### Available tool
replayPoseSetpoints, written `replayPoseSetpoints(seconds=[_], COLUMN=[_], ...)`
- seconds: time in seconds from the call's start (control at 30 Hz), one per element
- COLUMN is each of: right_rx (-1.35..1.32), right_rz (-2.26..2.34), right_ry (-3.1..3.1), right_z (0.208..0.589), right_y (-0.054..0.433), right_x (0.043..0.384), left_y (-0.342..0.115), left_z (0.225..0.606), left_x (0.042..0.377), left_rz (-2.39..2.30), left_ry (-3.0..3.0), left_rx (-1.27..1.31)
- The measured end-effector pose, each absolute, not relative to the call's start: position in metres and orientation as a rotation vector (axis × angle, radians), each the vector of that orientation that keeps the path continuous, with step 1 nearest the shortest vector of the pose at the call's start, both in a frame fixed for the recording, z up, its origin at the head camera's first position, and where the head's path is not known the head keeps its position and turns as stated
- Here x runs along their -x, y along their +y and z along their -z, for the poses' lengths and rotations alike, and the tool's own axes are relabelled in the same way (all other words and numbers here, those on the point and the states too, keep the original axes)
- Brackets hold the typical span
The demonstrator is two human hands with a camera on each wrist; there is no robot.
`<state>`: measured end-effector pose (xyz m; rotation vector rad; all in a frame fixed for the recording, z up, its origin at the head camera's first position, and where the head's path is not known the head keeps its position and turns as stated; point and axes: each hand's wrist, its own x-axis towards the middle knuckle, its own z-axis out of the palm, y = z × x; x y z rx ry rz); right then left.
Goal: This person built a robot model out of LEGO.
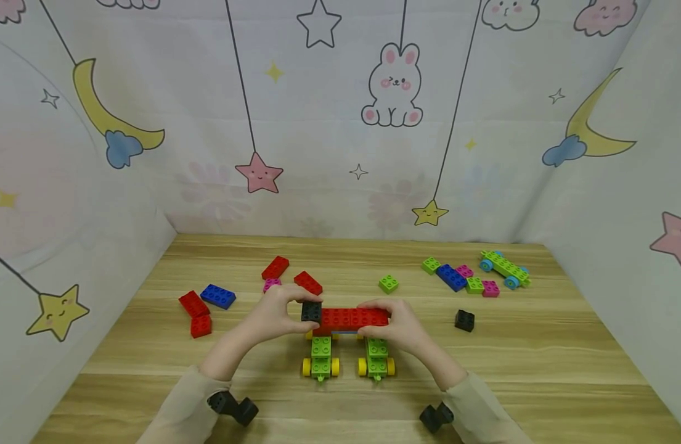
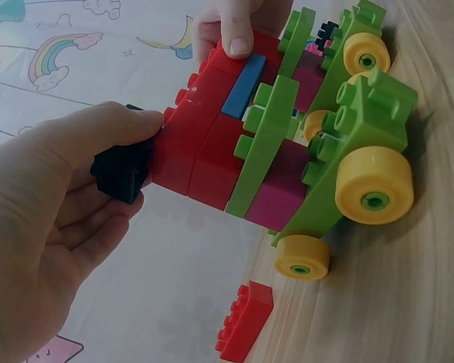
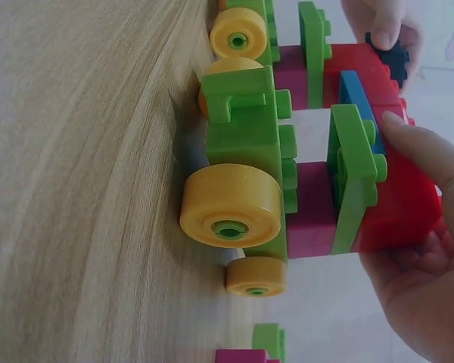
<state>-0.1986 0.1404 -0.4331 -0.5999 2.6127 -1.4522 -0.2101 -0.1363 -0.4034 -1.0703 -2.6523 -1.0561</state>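
Note:
In the head view a row of red bricks [image 1: 351, 318] bridges two green wheeled bases [image 1: 321, 357] with yellow wheels [image 3: 231, 204]. Magenta bricks [image 3: 310, 204], green plates [image 3: 352, 181] and a blue piece [image 2: 244, 87] sit between bases and red row. My left hand [image 1: 276, 313] pinches a black brick [image 1: 311, 312] between thumb and fingers at the row's left end. Whether that brick is joined to the red one cannot be told. At the right end my right hand [image 1: 392, 322] grips the red row, thumb on the near side, fingers behind.
Red bricks [image 1: 193, 303] and a blue brick [image 1: 218, 296] lie to the left, more red ones [image 1: 275, 267] behind. At the back right are small green and pink bricks [image 1: 490, 288], a blue brick [image 1: 451, 277] and a green wheeled base [image 1: 505, 267]. Another black brick [image 1: 464, 320] lies right.

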Motion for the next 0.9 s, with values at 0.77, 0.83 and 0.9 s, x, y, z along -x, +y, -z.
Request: replayPoseSetpoints(seconds=[0.77, 0.83, 0.9], right_rx=[0.575, 0.575, 0.572], right_rz=[1.445, 1.44, 1.439], right_ry=[2.611, 2.615, 2.615], right_z=[0.4343, 0.4346, 0.4345], right_y=[0.1404, 0.1404, 0.1403], right_x=[0.1991, 0.1993, 0.1994], left_y=[-0.1359, -0.1358, -0.1356], left_z=[0.3984, 0.3976, 0.3975], left_x=[0.217, 0.217, 0.2178], left_rz=[0.998, 1.01, 1.018], left_ry=[-2.761, -2.776, -2.786], left_rx=[1.088, 1.079, 1.075])
